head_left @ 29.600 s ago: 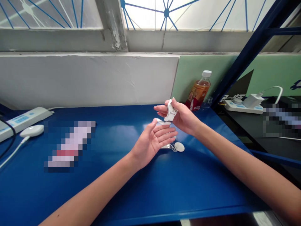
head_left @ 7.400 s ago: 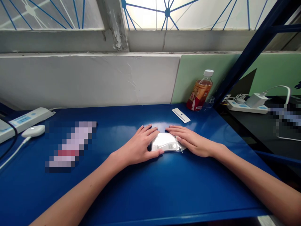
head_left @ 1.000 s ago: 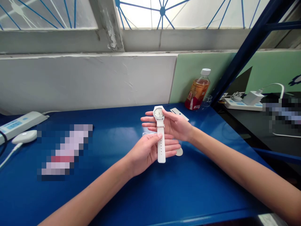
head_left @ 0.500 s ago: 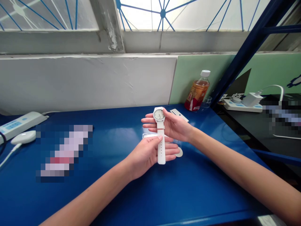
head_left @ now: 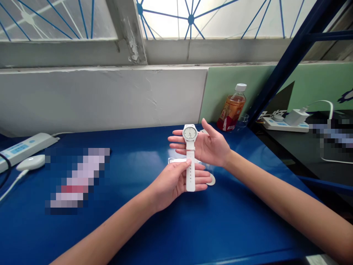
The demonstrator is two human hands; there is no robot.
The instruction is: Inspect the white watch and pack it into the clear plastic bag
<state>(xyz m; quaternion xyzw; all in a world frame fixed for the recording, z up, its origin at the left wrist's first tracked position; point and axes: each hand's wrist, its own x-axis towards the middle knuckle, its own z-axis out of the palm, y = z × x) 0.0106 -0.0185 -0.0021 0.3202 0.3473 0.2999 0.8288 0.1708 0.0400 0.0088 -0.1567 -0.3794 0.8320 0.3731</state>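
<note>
Your left hand (head_left: 172, 180) pinches the white watch (head_left: 190, 133) by its strap, your right hand (head_left: 211, 145) open beneath the dial. Its long axis points away from you, dial beyond your grip, strap end nearest; dial markings are unreadable.

Bottle (head_left: 231, 112), apparently of tea.

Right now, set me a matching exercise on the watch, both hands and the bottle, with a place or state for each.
1. watch
2. left hand
3. right hand
4. bottle

A. open, thumb raised clear
B. near the green panel
C. over both hands, dial up
D. thumb on the white strap

Pairs: 1-C, 2-D, 3-A, 4-B
</note>
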